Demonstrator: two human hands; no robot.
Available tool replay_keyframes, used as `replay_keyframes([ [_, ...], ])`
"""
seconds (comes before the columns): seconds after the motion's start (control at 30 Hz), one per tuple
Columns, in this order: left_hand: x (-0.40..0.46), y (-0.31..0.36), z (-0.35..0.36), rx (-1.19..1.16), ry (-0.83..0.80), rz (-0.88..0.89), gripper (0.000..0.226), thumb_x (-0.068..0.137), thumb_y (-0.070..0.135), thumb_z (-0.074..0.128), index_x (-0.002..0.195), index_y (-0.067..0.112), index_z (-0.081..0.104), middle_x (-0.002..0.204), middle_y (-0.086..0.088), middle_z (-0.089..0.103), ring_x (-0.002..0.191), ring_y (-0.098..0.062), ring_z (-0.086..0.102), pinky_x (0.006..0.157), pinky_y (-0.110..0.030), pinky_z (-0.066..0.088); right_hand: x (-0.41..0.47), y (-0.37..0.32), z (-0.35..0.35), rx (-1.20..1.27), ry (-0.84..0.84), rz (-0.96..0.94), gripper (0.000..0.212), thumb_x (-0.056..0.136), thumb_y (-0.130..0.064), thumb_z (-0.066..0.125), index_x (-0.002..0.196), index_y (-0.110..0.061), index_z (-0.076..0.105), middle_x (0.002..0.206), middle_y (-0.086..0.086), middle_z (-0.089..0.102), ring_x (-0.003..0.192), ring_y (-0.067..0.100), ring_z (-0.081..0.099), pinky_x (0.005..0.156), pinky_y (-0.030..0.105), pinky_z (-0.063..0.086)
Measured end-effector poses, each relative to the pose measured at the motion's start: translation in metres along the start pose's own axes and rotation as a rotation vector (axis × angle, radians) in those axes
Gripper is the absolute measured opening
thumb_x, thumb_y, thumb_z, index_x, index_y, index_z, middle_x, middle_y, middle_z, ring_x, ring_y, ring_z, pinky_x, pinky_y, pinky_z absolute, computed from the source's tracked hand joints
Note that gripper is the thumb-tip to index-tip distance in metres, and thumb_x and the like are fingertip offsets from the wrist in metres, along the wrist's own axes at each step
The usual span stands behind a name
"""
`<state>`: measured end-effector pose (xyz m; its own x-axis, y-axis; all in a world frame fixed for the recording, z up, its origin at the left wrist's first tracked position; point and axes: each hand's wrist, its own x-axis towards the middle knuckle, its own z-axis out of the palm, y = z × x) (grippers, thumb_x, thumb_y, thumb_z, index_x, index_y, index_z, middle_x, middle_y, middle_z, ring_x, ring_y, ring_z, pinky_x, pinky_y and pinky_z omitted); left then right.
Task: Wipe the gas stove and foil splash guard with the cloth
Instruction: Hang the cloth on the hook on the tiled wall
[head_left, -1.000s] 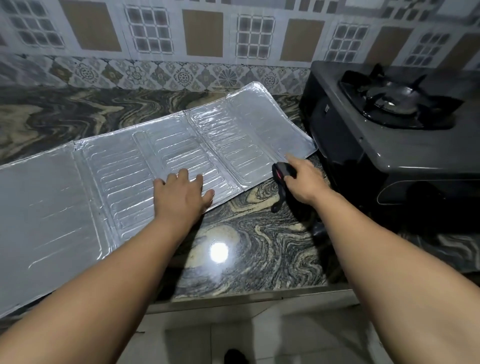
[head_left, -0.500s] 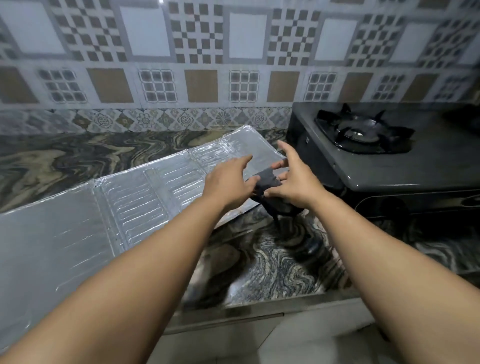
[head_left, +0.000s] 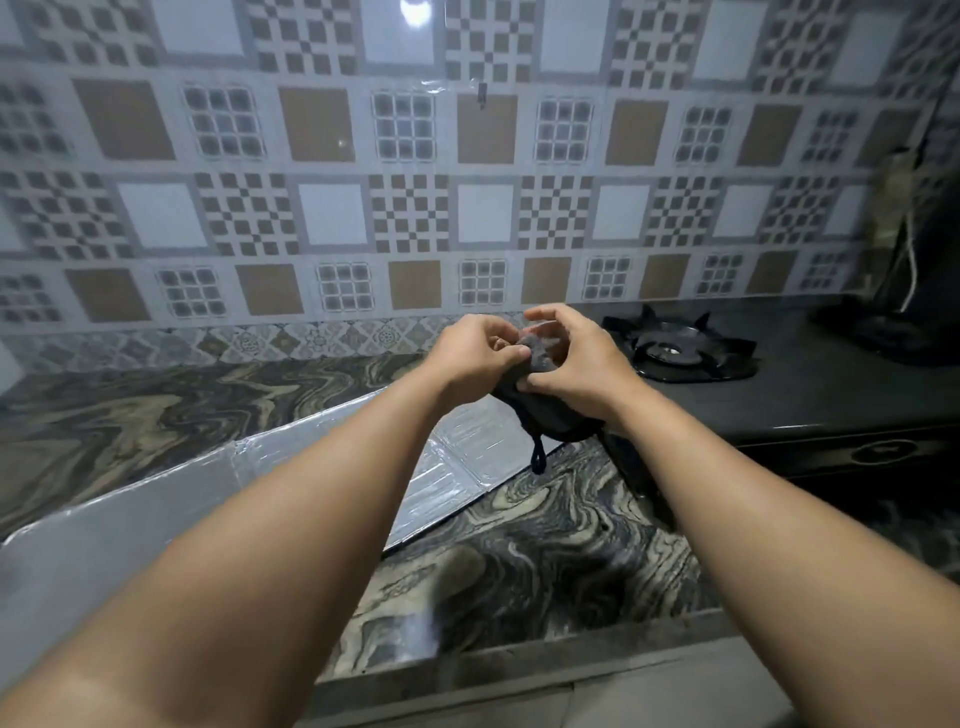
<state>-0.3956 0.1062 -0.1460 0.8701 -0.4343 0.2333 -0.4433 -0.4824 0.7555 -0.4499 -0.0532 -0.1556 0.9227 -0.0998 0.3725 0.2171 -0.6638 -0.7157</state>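
my two forearms cover much of the foil splash guard (head_left: 130, 525), so i only see its left stretch and a ribbed piece between the wrists; its near-left part runs out of the picture. the right end of the gas stove (head_left: 810, 395) is dim, and a dark shape in the far right corner of the counter (head_left: 545, 561) is too murky for me to name. most of the cloth (head_left: 543, 358) is buried in my hands, so i cannot tell how it is folded.

the cloth is held up in the air, above the spot where the guard's right end meets the stove's left edge. my left hand (head_left: 475, 358) has its fingers curled, thumb and forefinger pinching the cloth's left side. my right hand (head_left: 576, 358) cups it from the right, thumb pressed on the lower fold, upper fingers arched and slightly spread over the top. a dark bunch of cloth sags under both palms, and a thin loop (head_left: 537, 460) dangles from it over the guard's right end.

the guard lies flat on the marbled counter, slanting from the near-left edge toward the stove. the burner grate (head_left: 685, 345) sits on the stove top just right of my right hand.
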Motion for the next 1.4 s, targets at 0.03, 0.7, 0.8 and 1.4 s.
replay_keyframes([
  [0.03,-0.001,0.005,-0.003,0.004,0.009,0.015,0.014,0.087,0.031,0.069,0.098,0.023,0.073,0.091,-0.003,0.073,0.088,-0.02,0.068,0.076,-0.032,0.054,-0.002,-0.005,-0.003,-0.013,0.007,-0.004,0.067,0.058,-0.017,0.086,0.118,-0.031,0.058,0.11,-0.009,0.067,0.101,0.012,0.063,0.089,0.032,0.052],
  [0.7,0.003,0.051,-0.032,0.383,0.073,0.266,0.009,0.094,0.022,0.06,0.094,0.032,0.061,0.101,0.005,0.063,0.09,-0.023,0.062,0.074,-0.04,0.058,-0.005,-0.007,-0.061,-0.071,0.116,-0.006,0.01,0.087,-0.026,0.065,0.087,-0.029,0.056,0.079,-0.005,0.063,0.076,0.016,0.06,0.07,0.033,0.051],
  [0.8,0.016,0.054,-0.033,0.499,0.062,0.362,0.015,0.097,0.014,0.056,0.089,0.027,0.056,0.102,0.002,0.061,0.09,-0.024,0.058,0.074,-0.039,0.057,0.019,-0.002,-0.069,-0.048,0.086,-0.066,0.019,0.088,-0.011,0.06,0.088,-0.029,0.055,0.078,-0.009,0.061,0.071,0.01,0.057,0.07,0.03,0.046],
  [1.4,0.216,0.05,-0.036,0.86,0.293,0.373,0.029,0.092,0.006,0.062,0.118,0.016,0.072,0.114,-0.007,0.058,0.102,-0.026,0.06,0.09,-0.034,0.053,0.241,0.058,-0.105,-0.26,-0.031,-0.317,0.042,0.094,-0.006,0.046,0.123,-0.028,0.066,0.106,0.0,0.058,0.106,0.021,0.054,0.097,0.039,0.046],
])
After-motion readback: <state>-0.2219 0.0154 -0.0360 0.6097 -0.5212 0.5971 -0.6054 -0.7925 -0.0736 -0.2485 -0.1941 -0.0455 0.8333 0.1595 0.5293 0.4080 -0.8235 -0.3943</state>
